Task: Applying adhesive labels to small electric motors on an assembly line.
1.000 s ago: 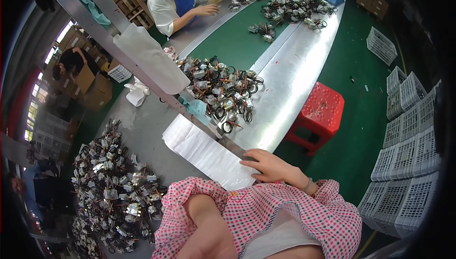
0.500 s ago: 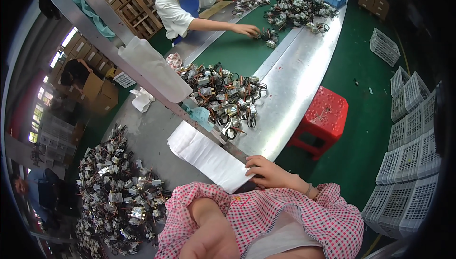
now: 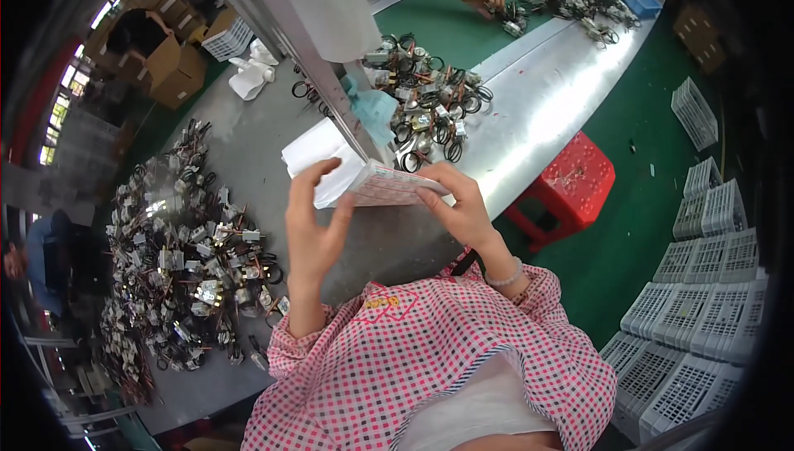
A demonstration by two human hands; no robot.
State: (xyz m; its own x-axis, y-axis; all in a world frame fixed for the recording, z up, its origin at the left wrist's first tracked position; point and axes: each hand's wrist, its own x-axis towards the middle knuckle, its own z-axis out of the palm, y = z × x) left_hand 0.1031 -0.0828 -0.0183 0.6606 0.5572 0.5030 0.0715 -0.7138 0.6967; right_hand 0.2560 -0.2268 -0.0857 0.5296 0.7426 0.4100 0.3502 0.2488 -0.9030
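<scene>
A folded stack of white paper sheets (image 3: 327,147) lies below the metal post, its right part lifted to show a side with reddish print. My right hand (image 3: 463,207) pinches the right end of that lifted part between thumb and fingers. At the left part of the stack is my left hand (image 3: 317,224), thumb and forefinger apart, the forefinger over the white paper and the thumb near the fold. Past the post lies a heap of small metal-and-plastic parts with black cables (image 3: 430,100). A bigger heap of similar parts (image 3: 186,261) covers the table to my left.
A metal post (image 3: 310,71) with white plastic sheeting (image 3: 331,4) and a teal cloth (image 3: 372,112) rises before me. A co-worker's hand (image 3: 482,0) touches parts across the green belt (image 3: 413,17). At right stand a red stool (image 3: 575,178) and stacked white crates (image 3: 703,310).
My left hand has risen from the lower edge to the paper stack. The stack's right part, flat before, is lifted in my right hand. The whole view has shifted.
</scene>
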